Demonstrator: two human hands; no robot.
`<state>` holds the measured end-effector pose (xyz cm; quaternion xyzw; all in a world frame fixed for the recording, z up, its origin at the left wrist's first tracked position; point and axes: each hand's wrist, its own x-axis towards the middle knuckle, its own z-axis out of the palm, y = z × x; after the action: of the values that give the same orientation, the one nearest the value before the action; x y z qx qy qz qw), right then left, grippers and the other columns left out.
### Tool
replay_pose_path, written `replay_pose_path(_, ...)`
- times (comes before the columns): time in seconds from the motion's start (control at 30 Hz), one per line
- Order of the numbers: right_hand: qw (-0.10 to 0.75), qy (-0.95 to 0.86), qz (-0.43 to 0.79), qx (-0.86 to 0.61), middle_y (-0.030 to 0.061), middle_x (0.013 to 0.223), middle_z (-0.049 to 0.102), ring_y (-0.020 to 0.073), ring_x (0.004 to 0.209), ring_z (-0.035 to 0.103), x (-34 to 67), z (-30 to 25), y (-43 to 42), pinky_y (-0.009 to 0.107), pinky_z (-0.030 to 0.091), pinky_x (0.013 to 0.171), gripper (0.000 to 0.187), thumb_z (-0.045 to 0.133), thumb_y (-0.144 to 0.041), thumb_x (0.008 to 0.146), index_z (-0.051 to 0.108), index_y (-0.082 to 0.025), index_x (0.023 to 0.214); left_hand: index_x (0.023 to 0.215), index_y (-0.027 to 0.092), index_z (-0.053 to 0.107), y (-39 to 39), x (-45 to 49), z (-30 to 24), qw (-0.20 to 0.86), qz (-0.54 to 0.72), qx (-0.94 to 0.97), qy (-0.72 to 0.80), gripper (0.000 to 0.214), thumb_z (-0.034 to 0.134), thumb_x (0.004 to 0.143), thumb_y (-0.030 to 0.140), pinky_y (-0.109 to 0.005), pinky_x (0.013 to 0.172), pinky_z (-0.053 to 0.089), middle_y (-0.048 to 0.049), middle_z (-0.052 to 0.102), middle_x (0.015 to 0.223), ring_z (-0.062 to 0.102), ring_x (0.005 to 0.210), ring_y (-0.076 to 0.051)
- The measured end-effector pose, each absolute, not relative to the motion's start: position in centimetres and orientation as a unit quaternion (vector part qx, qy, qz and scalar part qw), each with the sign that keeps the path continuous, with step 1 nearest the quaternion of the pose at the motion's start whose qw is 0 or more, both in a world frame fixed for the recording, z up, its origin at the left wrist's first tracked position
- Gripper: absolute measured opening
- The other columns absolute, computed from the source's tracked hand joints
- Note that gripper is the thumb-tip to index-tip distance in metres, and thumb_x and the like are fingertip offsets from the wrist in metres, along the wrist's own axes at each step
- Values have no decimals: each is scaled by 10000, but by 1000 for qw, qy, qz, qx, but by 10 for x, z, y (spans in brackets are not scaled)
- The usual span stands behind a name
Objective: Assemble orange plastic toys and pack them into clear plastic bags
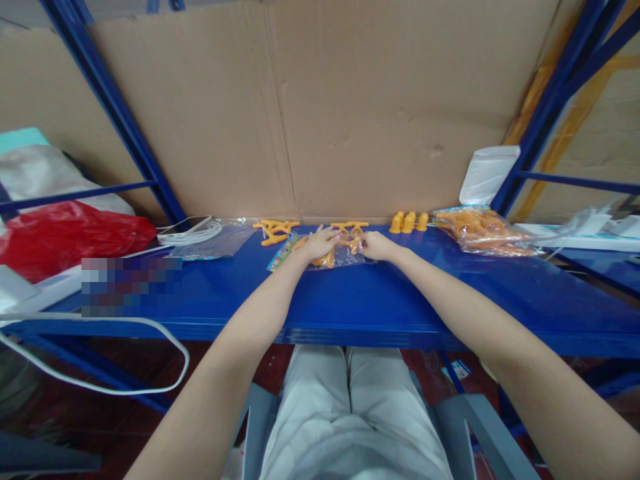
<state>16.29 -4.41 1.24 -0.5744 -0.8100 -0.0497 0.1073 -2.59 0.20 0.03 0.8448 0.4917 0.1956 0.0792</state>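
Both my hands rest on the blue shelf (350, 293) at its middle, on either side of a small clear plastic bag (343, 255) with orange plastic parts inside. My left hand (320, 243) grips the bag's left end, fingers curled. My right hand (376, 247) pinches its right end. A colourful printed card (281, 253) sticks out at the bag's left. Just behind lie loose orange Y-shaped pieces (275, 230) and another orange piece (350, 228).
Three small orange cones (409, 222) stand behind my right hand. A big bag of orange parts (480, 230) lies at the right. At the left lie empty clear bags (220, 241), a phone with white cable (190, 230) and a red bag (65, 237). Cardboard backs the shelf.
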Motion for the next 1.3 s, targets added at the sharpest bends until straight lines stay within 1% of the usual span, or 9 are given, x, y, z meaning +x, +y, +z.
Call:
replay_pose_path(0.1,112,-817,-31,-564,118,937,739,199,860,680,163,13,-45,232,465,728,247,484,-134,838,712,-106,931,1374,311,496,-4,-24,4,91,184,838,505,456,339,955,398,-571,1140,144,-9,357,1530,191,1453,-291)
replay_pose_path(0.27,123,-827,-3,-548,103,989,732,190,912,676,163,14,-46,224,465,769,238,488,-153,847,694,-116,961,1373,323,492,-6,-23,6,88,198,837,503,444,338,959,371,-573,1144,135,7,364,1526,203,1450,-290)
replay_pose_path(0.5,107,-831,-15,-545,109,1031,719,215,966,669,160,11,-44,251,474,802,232,520,-236,856,682,-136,989,1402,240,464,-8,-22,6,82,191,833,512,466,315,971,334,-503,1165,144,-35,368,1522,256,1436,-252)
replay_pose_path(0.7,125,-844,-19,-522,78,1093,710,210,1022,658,162,9,-42,272,486,854,319,548,-209,835,646,-180,1137,1371,256,498,-8,-21,7,72,186,835,513,443,316,974,332,-504,1161,139,-36,400,1506,295,1421,-242)
replay_pose_path(0.9,75,-837,-48,-540,137,1159,684,259,1085,641,158,7,-40,318,494,882,360,467,-298,909,615,-148,1201,1337,270,531,-9,-21,7,70,191,831,518,432,302,977,334,-536,1153,115,-43,427,1491,305,1415,-244)
replay_pose_path(1.0,59,-843,-65,-531,123,1171,681,251,1089,641,154,7,-39,331,493,896,360,413,-286,936,615,-186,1215,1341,276,526,-9,-21,6,75,195,829,518,433,312,972,345,-535,1152,124,-46,447,1478,318,1408,-245)
replay_pose_path(1.13,60,-844,-72,-528,89,1173,684,232,1091,640,151,10,-40,324,494,901,375,441,-255,920,587,-221,1264,1343,269,524,-10,-20,6,78,200,826,521,435,321,966,349,-542,1149,133,-48,455,1471,328,1403,-246)
replay_pose_path(1.2,55,-844,-72,-528,87,1185,679,230,1105,634,150,12,-42,316,489,909,381,448,-255,919,583,-220,1273,1345,239,525,-9,-19,7,80,207,822,525,443,317,963,323,-508,1157,150,-55,451,1473,344,1396,-234)
replay_pose_path(1.3,50,-838,-66,-539,122,1179,678,252,1101,637,149,14,-44,319,495,894,374,434,-278,932,606,-183,1250,1355,165,519,-6,-23,11,77,245,807,532,470,300,950,260,-365,1154,231,-81,468,1457,389,1371,-192)
